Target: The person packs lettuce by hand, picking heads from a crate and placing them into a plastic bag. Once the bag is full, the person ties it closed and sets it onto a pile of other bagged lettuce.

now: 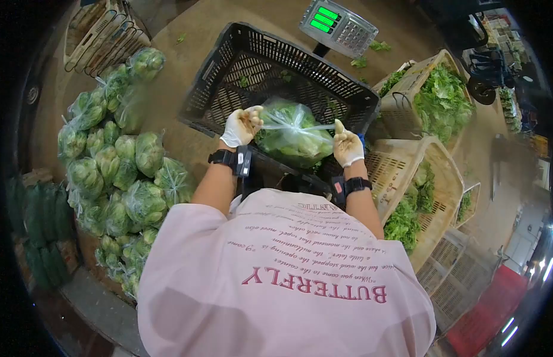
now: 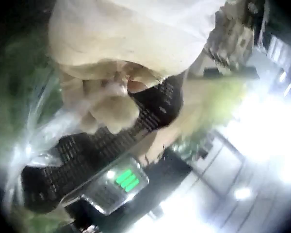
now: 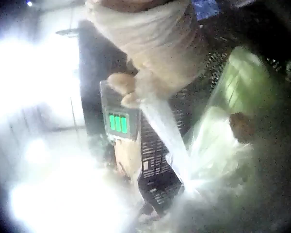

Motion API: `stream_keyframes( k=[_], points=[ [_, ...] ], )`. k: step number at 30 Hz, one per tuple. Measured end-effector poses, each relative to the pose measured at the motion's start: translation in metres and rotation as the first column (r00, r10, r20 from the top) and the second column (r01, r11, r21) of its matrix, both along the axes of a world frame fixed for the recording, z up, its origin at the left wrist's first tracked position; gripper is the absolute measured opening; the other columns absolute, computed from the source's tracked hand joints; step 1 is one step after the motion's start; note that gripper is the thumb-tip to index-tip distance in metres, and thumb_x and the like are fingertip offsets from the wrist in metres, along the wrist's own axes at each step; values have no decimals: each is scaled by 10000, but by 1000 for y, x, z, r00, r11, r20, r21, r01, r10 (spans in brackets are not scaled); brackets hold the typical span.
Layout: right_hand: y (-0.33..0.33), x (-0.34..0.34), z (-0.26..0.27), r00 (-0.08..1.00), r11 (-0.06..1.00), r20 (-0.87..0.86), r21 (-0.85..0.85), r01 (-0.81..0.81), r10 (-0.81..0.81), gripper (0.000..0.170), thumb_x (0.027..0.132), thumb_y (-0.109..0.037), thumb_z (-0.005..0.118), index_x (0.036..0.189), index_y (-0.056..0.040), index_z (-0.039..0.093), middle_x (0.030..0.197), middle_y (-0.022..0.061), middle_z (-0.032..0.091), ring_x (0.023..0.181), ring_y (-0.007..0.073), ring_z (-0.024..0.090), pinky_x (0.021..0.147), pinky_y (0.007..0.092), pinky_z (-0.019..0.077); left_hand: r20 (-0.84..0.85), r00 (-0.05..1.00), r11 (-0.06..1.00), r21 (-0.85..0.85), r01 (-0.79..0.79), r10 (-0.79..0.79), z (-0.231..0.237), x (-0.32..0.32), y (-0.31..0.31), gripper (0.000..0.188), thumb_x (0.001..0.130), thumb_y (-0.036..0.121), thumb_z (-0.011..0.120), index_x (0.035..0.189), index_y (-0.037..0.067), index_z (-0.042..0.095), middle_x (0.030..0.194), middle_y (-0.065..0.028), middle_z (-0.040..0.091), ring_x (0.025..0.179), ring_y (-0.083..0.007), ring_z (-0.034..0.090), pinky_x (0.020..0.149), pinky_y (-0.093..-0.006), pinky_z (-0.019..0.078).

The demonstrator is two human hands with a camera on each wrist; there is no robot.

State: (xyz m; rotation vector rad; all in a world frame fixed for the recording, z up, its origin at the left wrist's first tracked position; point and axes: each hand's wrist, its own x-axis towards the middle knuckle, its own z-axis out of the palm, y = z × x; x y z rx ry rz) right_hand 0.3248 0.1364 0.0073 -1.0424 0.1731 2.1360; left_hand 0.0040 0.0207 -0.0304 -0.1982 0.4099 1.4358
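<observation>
A clear plastic bag of green leafy vegetables (image 1: pixel 295 140) is held over the near side of a black crate (image 1: pixel 300 52), its neck drawn into a central knot. The gloved left hand (image 1: pixel 241 127) pinches one twisted end of the plastic; in the left wrist view that hand (image 2: pixel 106 97) has its fingers curled on the strip. On the other side the gloved right hand (image 1: pixel 347 144) pinches the opposite end, and the right wrist view shows the plastic pulled taut from this hand (image 3: pixel 155 63) to the knot (image 3: pixel 189 184).
Bagged vegetables (image 1: pixel 104 166) are piled on the floor at left. A scale display (image 1: pixel 338 27) with green digits stands beyond the crate. Cream crates (image 1: pixel 446 172) of loose lettuce stand at right, a red surface (image 1: pixel 491 309) lower right. Stacked crates (image 1: pixel 104 38) stand at upper left.
</observation>
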Motion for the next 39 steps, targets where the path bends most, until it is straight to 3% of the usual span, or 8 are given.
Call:
stream_keyframes(
  k=[6,13,16,21,25,29,36,39],
  points=[
    [-64,-61,59,706,600,279,381,-703,651,569,850,-70,554,1365,-172,336,1190,54,517,849,176,627,653,244,526,-821,504,849,45,527,-270,80,67,30,389,867,39,532,1256,36,540,1069,-43,625,879,-109,582,778,-227,470],
    [-44,-52,58,379,257,626,281,-925,681,241,859,-183,616,1043,-34,571,744,-8,547,630,79,521,538,207,408,-806,479,802,9,597,-347,68,97,36,298,869,99,592,1164,59,594,973,-40,641,838,-130,582,773,-255,474],
    [-31,-43,41,343,327,877,232,-916,336,161,841,-199,640,858,-40,625,655,-24,524,527,68,469,491,217,376,-955,-10,824,-261,503,-296,37,88,33,304,820,294,662,1004,52,674,883,-73,661,808,-146,589,742,-256,442],
    [14,-12,-77,587,849,678,-104,-519,442,100,856,-128,560,820,-49,609,606,-6,529,394,66,373,359,195,329,-892,224,850,-260,457,-393,20,55,-3,250,846,252,627,969,37,665,812,-35,643,706,-99,542,651,-225,422],
    [23,-7,-52,828,832,233,-378,-406,510,208,900,-182,520,731,-61,524,581,-24,482,382,45,364,284,131,197,-306,942,969,-239,62,-136,19,44,-23,224,861,243,620,751,56,675,694,-16,634,676,-99,557,675,-239,445],
    [0,-18,9,218,325,531,-114,-939,819,171,884,-264,555,798,-116,562,616,-71,503,468,38,414,385,161,315,-750,209,761,-533,369,-627,32,27,-16,297,887,226,587,655,45,636,671,-14,625,740,-118,561,761,-252,420],
    [36,-20,-52,951,933,304,-355,54,61,257,919,-188,563,743,-2,584,505,-47,481,376,50,375,426,181,451,-863,403,952,-269,149,-306,30,43,-37,197,822,16,622,899,-32,448,694,-40,574,618,-132,578,618,-225,461],
    [54,-24,-77,916,931,369,-366,-9,154,195,902,-170,558,795,-12,598,590,-12,528,473,104,433,486,235,461,-941,-331,926,-66,370,65,16,57,-63,156,836,165,608,795,16,584,686,-89,539,656,-236,570,623,-340,448]
  ],
)
